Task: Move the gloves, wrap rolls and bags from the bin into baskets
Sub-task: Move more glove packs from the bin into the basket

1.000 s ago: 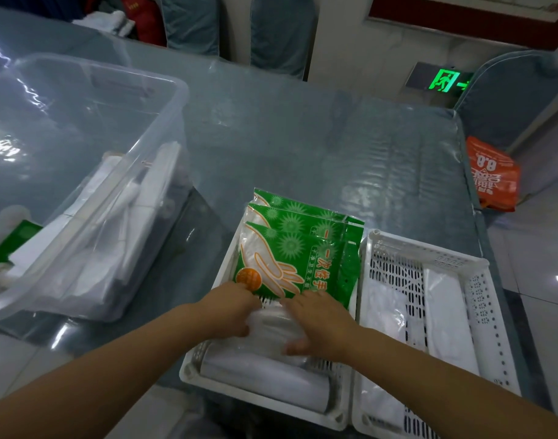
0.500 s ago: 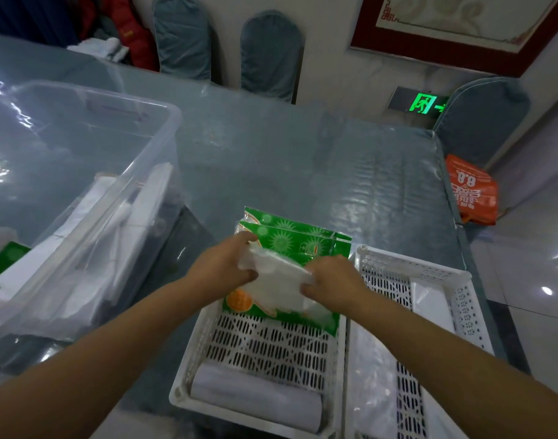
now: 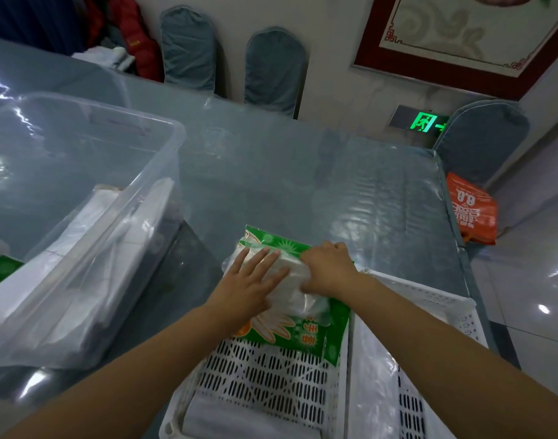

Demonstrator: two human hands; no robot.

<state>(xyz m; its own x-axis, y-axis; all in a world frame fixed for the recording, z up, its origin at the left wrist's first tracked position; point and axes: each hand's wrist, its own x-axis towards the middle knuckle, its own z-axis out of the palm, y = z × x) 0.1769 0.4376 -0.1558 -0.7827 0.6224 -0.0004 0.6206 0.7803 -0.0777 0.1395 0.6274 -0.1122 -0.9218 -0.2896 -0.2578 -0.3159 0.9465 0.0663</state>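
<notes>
A clear pack of white plastic [image 3: 298, 293] lies on top of the green glove packs [image 3: 299, 335] at the far end of the left white basket [image 3: 265, 378]. My left hand [image 3: 250, 282] presses flat on the clear pack with fingers spread. My right hand [image 3: 330, 267] grips the pack's far right edge with curled fingers. A white wrap roll [image 3: 249, 421] lies at the basket's near end. The clear bin [image 3: 163, 160] on the left holds white bags [image 3: 81, 264] and a green pack [image 3: 1, 269].
A second white basket [image 3: 436, 315] stands right of the first, with clear bags [image 3: 375, 384] in it. The table [image 3: 303, 172] has a glossy blue-grey cover. Covered chairs [image 3: 274, 68] line the far side. An orange bag [image 3: 471, 207] sits past the right table edge.
Both hands lifted the clear pack from the basket's near part and carried it forward onto the green glove packs. My left hand has opened flat on it. The camera tilted up.
</notes>
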